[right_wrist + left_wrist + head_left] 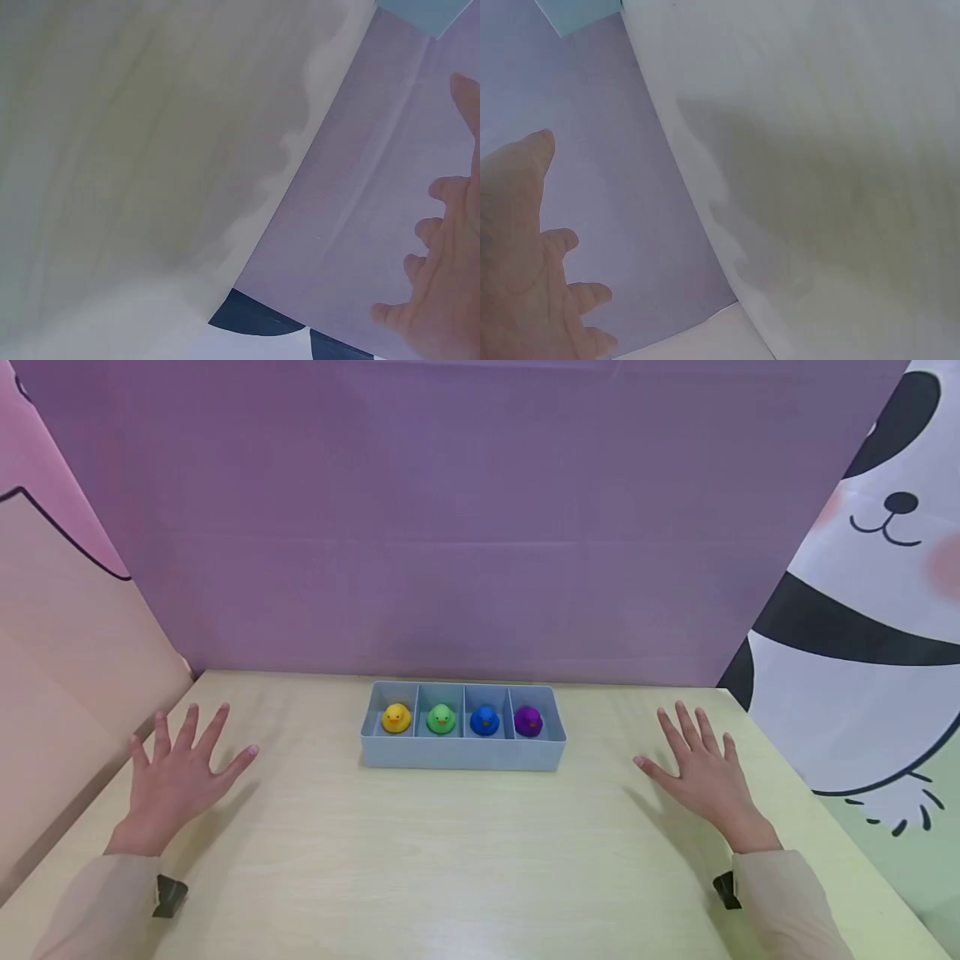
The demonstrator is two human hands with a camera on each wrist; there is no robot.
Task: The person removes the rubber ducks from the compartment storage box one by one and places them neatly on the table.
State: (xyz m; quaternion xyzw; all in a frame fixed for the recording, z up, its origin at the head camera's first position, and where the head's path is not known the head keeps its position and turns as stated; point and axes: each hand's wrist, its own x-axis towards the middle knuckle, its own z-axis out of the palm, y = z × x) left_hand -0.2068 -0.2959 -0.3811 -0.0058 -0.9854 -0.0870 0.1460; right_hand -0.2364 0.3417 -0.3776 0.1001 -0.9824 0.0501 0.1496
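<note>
A light blue-grey tray (461, 753) with a row of compartments stands at the back middle of the table. From left to right its compartments hold a yellow duck (396, 718), a green duck (441, 719), a blue duck (484, 721) and a purple duck (528, 722), one in each. Left of the tray, my left hand (176, 785) hovers over the table with fingers spread and straight, holding nothing. My right hand (708, 777) is likewise spread above the table on the right side. Both wrist views show the hands apart from any object, their shadows on the table.
The pale wooden table (457, 860) ends at a purple backdrop (465, 527) just behind the tray. A panda-printed panel (877, 602) borders the right side, and a pink and beige panel (67, 677) the left. Each sleeve has a dark wrist piece (170, 896) beside it.
</note>
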